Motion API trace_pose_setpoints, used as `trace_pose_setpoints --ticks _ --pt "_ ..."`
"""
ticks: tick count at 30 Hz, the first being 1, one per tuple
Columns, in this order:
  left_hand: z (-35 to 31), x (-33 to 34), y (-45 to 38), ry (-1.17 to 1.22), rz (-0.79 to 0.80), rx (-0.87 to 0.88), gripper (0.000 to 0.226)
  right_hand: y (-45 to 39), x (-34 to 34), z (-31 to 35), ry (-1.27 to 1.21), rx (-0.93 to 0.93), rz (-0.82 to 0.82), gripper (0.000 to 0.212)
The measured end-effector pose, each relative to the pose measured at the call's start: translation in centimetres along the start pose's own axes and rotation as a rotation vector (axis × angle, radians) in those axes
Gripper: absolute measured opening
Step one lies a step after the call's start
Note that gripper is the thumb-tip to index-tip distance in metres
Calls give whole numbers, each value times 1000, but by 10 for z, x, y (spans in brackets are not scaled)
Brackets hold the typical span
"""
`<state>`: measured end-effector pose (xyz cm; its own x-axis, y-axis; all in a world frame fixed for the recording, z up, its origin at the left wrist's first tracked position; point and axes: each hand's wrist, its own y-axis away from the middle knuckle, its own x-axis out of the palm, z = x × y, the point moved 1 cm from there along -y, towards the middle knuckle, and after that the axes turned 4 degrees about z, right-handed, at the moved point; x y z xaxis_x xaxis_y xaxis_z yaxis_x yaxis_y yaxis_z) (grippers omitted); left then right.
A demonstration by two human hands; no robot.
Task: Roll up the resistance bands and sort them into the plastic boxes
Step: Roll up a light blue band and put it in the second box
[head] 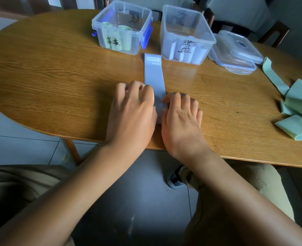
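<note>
Head view. Blue resistance band lies flat and lengthwise on the wooden surface, centre of frame, its far end with a small white label lying between the two clear boxes, its near end under the hands.

Left hand, centre frame: fingers curled down onto the band's left edge. Right hand just beside it: fingers curled, thumb tip on the band's right edge. Both press or pinch the near end; whether a roll has started there is hidden by the hands.

Upper centre: left plastic box, blue side latches, handwritten label, holding rolled green bands standing upright. Just right of it, right plastic box, also labelled, holding pale blue rolls.

Upper right: two clear lids, stacked askew, near the right box.

Right edge of frame: loose green bands in an untidy heap, unrolled, well apart from the hands.

Lower frame: person's knees in khaki, dark tiled floor below the surface's edge.
</note>
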<state>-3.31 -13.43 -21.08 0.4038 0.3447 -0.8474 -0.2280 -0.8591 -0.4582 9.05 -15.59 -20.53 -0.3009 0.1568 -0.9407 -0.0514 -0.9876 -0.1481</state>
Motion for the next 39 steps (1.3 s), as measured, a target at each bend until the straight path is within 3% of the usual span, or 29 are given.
trace_pose_setpoints --ticks 14,21,24,30,35,39 --pt "6 18 -48 -1 -8 -89 17 -53 5 5 -111 139 -19 30" --pt "23 31 -62 194 11 -58 3 -74 8 7 -55 130 -91 33" --pt "28 26 -60 364 -17 -123 20 -84 10 10 39 117 -150 35" --pt "27 3 -48 482 33 -224 29 -107 13 11 156 121 -216 37" --pt "19 -7 -36 493 159 -190 28 -125 11 13 184 141 -196 34" --pt "20 3 -32 474 86 -77 17 -137 13 13 166 161 -185 32"
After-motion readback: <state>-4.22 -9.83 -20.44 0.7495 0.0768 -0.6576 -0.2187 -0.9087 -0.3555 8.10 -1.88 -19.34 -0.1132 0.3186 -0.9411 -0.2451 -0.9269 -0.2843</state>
